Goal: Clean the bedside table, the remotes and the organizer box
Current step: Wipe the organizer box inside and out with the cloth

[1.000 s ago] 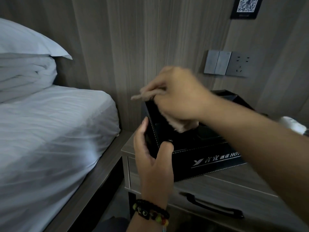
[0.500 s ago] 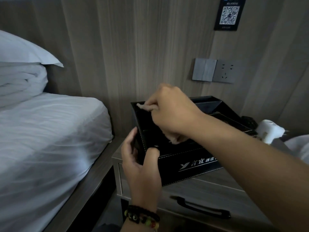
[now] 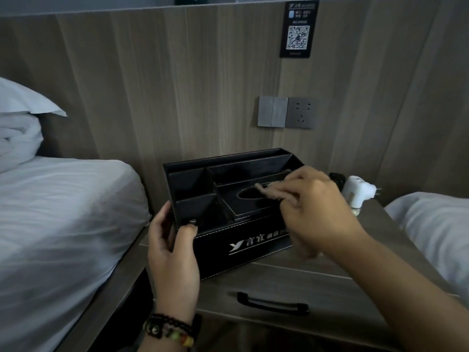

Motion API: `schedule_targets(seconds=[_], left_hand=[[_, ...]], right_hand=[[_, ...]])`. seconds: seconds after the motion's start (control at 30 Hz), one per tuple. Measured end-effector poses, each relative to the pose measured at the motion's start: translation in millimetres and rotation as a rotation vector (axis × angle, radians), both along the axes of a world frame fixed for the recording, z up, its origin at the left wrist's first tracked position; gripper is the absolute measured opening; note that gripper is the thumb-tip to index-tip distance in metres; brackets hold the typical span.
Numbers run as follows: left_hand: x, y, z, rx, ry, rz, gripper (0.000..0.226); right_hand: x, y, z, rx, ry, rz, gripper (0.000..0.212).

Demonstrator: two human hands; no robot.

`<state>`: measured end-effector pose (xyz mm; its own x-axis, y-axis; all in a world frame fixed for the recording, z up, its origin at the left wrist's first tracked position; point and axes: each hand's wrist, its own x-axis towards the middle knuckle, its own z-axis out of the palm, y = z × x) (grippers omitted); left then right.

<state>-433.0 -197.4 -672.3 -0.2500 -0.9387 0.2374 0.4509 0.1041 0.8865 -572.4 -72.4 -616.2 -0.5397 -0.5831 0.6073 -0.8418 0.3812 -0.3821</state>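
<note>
Head view, looking down at a bedside table (image 3: 304, 283) wedged between two white beds. Standing on its top, near the front left corner: a black organizer box (image 3: 238, 240) with white stitching and a white logo on its front wall. Steadied at that near left corner by the left hand (image 3: 172, 252), fingers round the side and thumb curled over the rim, a firm grip. Pinched in the right hand (image 3: 314, 212): a small brownish cloth (image 3: 269, 193), pressed onto the box's flat tissue-slot panel, right of the centre.

Half a second ago, cloth and right hand at the box's far left rim; now across to the middle-right panel (camera also tipped lower, so the open compartments show). Compartments look empty, no remotes visible anywhere in view. Suggests the wiping of the box is moving section by section, with the tabletop and remotes probably yet to do.

Behind the right hand, at the table's back right: a white plug-in device (image 3: 357, 191) beside something small and dark, too hidden to name. On the wood wall above: a switch and socket plate (image 3: 288, 112) and a QR-code sign (image 3: 299, 29). Below the tabletop: a black drawer handle (image 3: 272, 304).
</note>
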Motion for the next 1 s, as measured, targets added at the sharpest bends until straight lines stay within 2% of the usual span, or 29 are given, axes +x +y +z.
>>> schedule_targets(seconds=[0.07,0.13,0.2,0.3,0.37,0.43,0.57,0.7,0.87,0.93,1.0], left_hand=[[2,2,-2,-0.053,-0.082,0.033,0.037],[4,6,-6,-0.221,-0.259,0.136,0.040],[8,10,-2,-0.470,-0.425,0.280,0.048],[5,23,13,-0.860,-0.570,0.406,0.055],[-6,37,23,-0.996,-0.638,0.365,0.051],[-18,48,27,-1.046,-0.734,0.278,0.051],[-27,47,10,-1.226,-1.151,0.204,0.061],[-28,44,1,-1.266,-1.177,0.245,0.069],[-31,45,0,-1.280,-1.168,0.273,0.075],[-31,45,0,-1.280,-1.155,0.255,0.078],[-30,45,1,-1.287,-1.143,0.240,0.079]], right_hand=[[-26,13,-4,-0.081,-0.018,-0.156,0.040],[-35,20,-9,-0.152,-0.036,-0.235,0.043],[-20,14,-15,-0.146,-0.016,-0.171,0.049],[22,3,-24,-0.135,0.076,0.071,0.051],[29,3,-26,-0.148,0.096,0.160,0.045],[12,7,-25,-0.173,0.055,0.168,0.046],[-31,35,-27,-0.286,0.008,0.030,0.052],[-60,66,-30,-0.386,-0.011,-0.134,0.046],[-66,87,-14,-0.492,0.107,-0.179,0.032],[-72,93,-13,-0.443,0.114,-0.197,0.030],[-80,97,-22,-0.261,0.030,-0.206,0.028]])
